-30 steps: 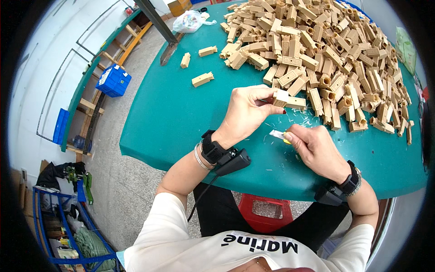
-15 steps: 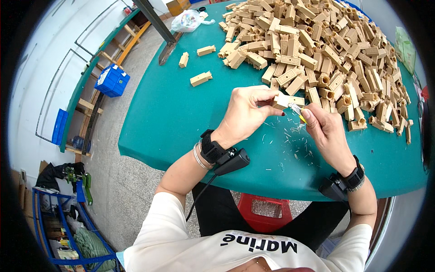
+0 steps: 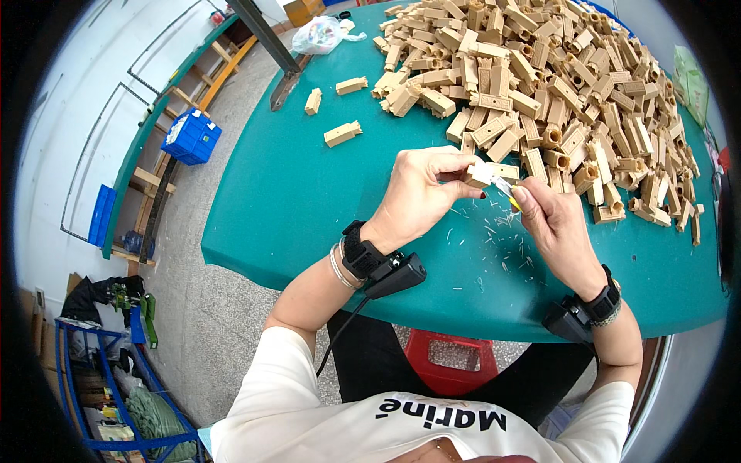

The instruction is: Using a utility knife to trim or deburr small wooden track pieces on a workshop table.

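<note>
Between the thumb and fingers of my left hand (image 3: 421,189) is a small tan block-shaped piece (image 3: 478,174), held just above the table. My right hand (image 3: 552,220) grips a yellow-handled utility knife (image 3: 515,202), most of its handle hidden in the fingers. The metal blade end points left and meets the right side of the piece; the exact contact is too small to tell. Thin pale shavings (image 3: 505,239) lie scattered on the green table (image 3: 309,208) below both hands. Just beyond them begins a large heap of similar tan pieces (image 3: 532,85).
Three loose tan pieces lie left of the heap, one of them (image 3: 343,133) nearest me. A clear plastic bag (image 3: 324,35) sits by a metal post (image 3: 266,35) at the far left. A green bag (image 3: 689,81) stands right of the heap. A red stool (image 3: 451,363) shows below the table edge.
Almost nothing differs. The knife and the tan piece have shifted very slightly against each other, while both hands stay in nearly the same place.
</note>
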{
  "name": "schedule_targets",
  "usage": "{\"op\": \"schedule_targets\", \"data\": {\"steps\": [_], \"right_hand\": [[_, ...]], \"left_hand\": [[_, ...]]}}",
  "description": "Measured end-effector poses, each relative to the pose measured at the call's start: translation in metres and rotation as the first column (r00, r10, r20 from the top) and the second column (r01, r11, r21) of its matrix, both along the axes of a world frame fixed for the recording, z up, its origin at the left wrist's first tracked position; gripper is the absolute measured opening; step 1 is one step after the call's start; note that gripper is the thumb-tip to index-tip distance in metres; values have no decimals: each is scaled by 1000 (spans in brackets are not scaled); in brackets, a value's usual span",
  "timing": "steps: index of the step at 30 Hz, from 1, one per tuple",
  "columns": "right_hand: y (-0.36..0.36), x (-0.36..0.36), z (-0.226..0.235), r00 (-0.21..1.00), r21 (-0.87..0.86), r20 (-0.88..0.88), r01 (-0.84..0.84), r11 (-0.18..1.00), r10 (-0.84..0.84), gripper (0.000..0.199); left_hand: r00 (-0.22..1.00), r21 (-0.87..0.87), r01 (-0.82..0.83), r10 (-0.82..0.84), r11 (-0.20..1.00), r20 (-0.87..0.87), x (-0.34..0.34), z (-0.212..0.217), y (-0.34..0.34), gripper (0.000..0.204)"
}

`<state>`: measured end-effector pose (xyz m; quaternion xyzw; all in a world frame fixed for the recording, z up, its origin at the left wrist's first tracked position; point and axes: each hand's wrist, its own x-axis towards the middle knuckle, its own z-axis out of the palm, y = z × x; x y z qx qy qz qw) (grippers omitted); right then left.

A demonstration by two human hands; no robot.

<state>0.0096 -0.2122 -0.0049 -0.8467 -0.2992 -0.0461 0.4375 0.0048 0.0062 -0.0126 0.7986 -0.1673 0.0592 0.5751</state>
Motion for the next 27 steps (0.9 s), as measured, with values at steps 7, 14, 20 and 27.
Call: {"op": "schedule_targets", "data": {"steps": [7,14,20,27], "right_hand": [[0,-2,4,998,0,-57,-16,1000,16,30],[6,-15,-3,984,-117,-44,-176,977,172,23],[3,-9,6,990,11,-80,-114,993,115,28],[1,-4,1,994,99,-107,-17,995,27,30]], "left_hand": [[1000,-6,-4,4,1000,11,0,0,-1,28],[1000,-135,-25,24,991,-6,3,-2,-2,29],[999,-75,-41,41,996,10,1,-2,1,29],[1000,-7,-12,12,1000,12,1,0,-3,27]]}}
